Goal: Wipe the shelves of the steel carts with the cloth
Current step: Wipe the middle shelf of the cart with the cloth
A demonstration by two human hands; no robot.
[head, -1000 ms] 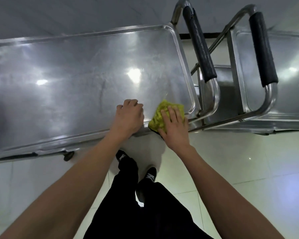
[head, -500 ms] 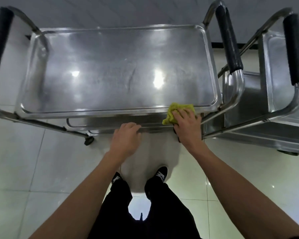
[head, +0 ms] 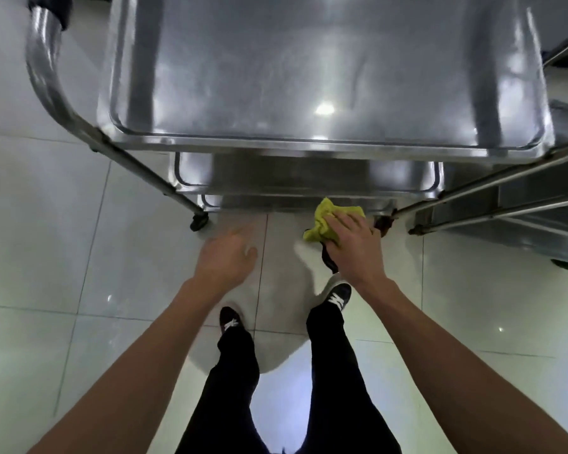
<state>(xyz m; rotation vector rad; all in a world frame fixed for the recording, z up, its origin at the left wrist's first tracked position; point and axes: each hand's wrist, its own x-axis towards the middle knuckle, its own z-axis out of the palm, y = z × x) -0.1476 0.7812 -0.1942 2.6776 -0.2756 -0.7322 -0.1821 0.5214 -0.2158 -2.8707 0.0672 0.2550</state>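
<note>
The cloth [head: 325, 221], yellow-green, soft and crumpled into loose folds, sits under our right hand [head: 351, 244], whose fingers curl over its top and pinch it; that grip is closed on the fabric, with a dark strip hanging from beneath the palm. The cloth bulges out to the left and ahead of the fingers, and its far tip lies against the front edge of the lowest shelf [head: 295, 204] of the steel cart [head: 325, 77]; whether it actually presses on the metal we cannot tell. Our left hand [head: 227, 257] hovers over the floor, apart from the cart, fingers loosely bent and holding nothing, blurred by motion.

Outward from the grip, the cart is brushed, reflective steel: a rectangular top shelf [head: 309, 145] with rounded corners and a raised lip, a middle shelf [head: 309, 178] showing as a narrow band beneath it, and the lowest one below that. Round tube legs slant down to a small black caster [head: 199, 221] at the left and another just beside our right hand. A curved tubular handle [head: 43, 60] sweeps around the cart's left end. A second steel cart [head: 538, 204] stands close at the right, its frame tubes nearly meeting the first.

The floor [head: 79, 257] is glossy pale tile, with open room to the left and behind us. Our dark trousers and black shoes [head: 336, 296] stand just short of the lowest shelf.
</note>
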